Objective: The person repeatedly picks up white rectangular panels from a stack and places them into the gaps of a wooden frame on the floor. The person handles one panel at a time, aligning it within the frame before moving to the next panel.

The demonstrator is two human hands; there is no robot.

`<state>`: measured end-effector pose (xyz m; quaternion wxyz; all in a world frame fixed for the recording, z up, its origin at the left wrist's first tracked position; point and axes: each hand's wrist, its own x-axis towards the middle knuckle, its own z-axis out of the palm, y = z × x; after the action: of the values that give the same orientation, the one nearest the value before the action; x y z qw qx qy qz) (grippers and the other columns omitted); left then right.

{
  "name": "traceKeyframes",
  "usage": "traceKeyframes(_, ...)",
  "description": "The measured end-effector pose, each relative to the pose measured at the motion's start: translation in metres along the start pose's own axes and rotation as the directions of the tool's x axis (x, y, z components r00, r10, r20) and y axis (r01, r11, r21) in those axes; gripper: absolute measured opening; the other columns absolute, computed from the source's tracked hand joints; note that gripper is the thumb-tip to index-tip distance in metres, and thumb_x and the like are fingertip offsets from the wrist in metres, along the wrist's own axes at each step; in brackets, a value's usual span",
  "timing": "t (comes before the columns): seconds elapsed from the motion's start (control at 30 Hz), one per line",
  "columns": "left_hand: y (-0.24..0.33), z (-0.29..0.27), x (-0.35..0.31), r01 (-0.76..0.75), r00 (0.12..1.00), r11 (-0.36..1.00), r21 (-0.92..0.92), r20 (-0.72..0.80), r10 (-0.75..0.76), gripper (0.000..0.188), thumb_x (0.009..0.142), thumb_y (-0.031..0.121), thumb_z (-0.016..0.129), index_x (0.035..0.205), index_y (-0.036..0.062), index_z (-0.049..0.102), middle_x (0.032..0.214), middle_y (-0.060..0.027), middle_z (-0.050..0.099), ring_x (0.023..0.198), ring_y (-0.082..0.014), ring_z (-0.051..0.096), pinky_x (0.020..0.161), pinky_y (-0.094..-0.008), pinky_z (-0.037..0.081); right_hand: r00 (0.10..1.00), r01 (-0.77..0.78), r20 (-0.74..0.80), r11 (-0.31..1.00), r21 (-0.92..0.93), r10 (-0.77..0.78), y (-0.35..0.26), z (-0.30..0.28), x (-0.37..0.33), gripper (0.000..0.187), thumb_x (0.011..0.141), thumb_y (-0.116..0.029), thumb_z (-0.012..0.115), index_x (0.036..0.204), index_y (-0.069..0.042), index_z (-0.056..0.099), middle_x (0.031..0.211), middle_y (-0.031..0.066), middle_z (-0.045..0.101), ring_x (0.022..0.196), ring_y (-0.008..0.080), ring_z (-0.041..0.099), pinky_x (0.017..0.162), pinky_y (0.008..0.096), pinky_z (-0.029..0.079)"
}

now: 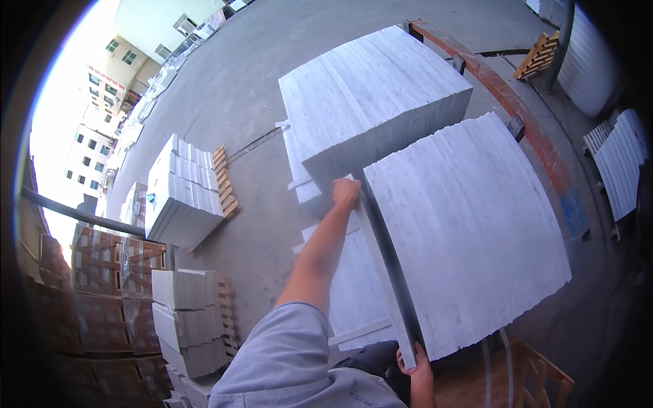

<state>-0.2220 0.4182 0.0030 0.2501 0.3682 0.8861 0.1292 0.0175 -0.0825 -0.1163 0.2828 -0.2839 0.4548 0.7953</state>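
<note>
My left hand [347, 193] is closed over the far end of a long, thin white stone slab [379, 272]. At its near end, my right hand [417, 367] grips the same slab from the side, fingers wrapped round the corner. The slab stands on edge, its narrow edge facing up. A dark gap separates it from a large row of upright white slabs [469, 231] on the right. Another packed row of slabs [374, 88] stands beyond my left hand. Below and left of the held slab, a pale flat panel [355, 279] with strips across it is partly hidden by my arm.
An orange-red metal beam [503, 95] runs along the right behind the slabs. To the left are palletised slab stacks [183, 197], another stack [187, 330] nearer me, and brown crates [102, 319]. A wooden frame [537, 381] lies low at right. Grey paving [231, 81] stretches toward buildings.
</note>
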Motion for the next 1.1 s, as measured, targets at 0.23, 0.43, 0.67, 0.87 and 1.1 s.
traceKeyframes(0.23, -0.014, 0.016, 0.010, -0.131, 0.990, 0.989, 0.068, 0.064, 0.127, 0.029, 0.075, 0.023, 0.061, 0.093, 0.0004, 0.067, 0.097, -0.0195, 0.066, 0.086, -0.0343, 0.066, 0.069, -0.0407, 0.056, 0.999, 0.040, -0.026, 0.976, -0.213, -0.047, -0.010, -0.030, 0.030, 0.047, 0.087, -0.057, 0.044, 0.092, -0.014, 0.063, 0.072, 0.0048, 0.064, 0.058, 0.0229, 0.061, 0.045, 0.0343, 0.048)
traceKeyframes(0.43, -0.049, 0.030, 0.083, -0.204, 0.934, 0.978, 0.033, 0.305, 0.185, 0.035, 0.072, 0.024, 0.065, 0.100, 0.0029, 0.064, 0.096, -0.0183, 0.065, 0.088, -0.0314, 0.065, 0.078, -0.0371, 0.051, 0.886, 0.267, -0.274, 0.894, -0.358, -0.374, 0.012, -0.027, 0.062, 0.040, 0.090, -0.052, 0.047, 0.096, -0.017, 0.063, 0.085, 0.0024, 0.066, 0.074, 0.0184, 0.063, 0.061, 0.0377, 0.051)
traceKeyframes(0.67, -0.095, -0.028, 0.058, -0.079, 0.917, 0.936, -0.344, 0.343, 0.203, 0.043, 0.079, 0.022, 0.057, 0.107, -0.0104, 0.055, 0.097, -0.0175, 0.061, 0.080, -0.0252, 0.062, 0.064, -0.0391, 0.050, 0.866, 0.319, -0.239, 0.853, -0.412, -0.439, 0.048, 0.015, -0.022, 0.044, 0.089, -0.045, 0.053, 0.114, -0.010, 0.058, 0.117, 0.0054, 0.059, 0.107, 0.0167, 0.054, 0.084, 0.0386, 0.046)
traceKeyframes(0.87, -0.140, -0.085, 0.002, 0.123, 0.900, 0.890, -0.439, 0.428, 0.086, 0.056, 0.080, 0.023, 0.059, 0.125, -0.0050, 0.042, 0.117, -0.0216, 0.052, 0.100, -0.0373, 0.058, 0.079, -0.0576, 0.049, 0.861, 0.377, -0.124, 0.783, -0.496, -0.493, 0.038, -0.051, 0.010, 0.044, 0.090, -0.043, 0.051, 0.116, -0.008, 0.057, 0.118, 0.0070, 0.058, 0.107, 0.0180, 0.054, 0.085, 0.0380, 0.045)
traceKeyframes(1.1, -0.235, -0.093, -0.116, 0.213, 0.946, 0.838, -0.502, 0.322, -0.048, 0.060, 0.077, 0.022, 0.063, 0.126, -0.0049, 0.041, 0.120, -0.0212, 0.050, 0.102, -0.0361, 0.056, 0.080, -0.0544, 0.050, 0.841, 0.490, 0.051, 0.720, -0.491, -0.538, 0.064, -0.126, -0.087, 0.042, 0.093, -0.038, 0.047, 0.117, -0.005, 0.056, 0.115, 0.0095, 0.059, 0.104, 0.0197, 0.055, 0.087, 0.0360, 0.044)
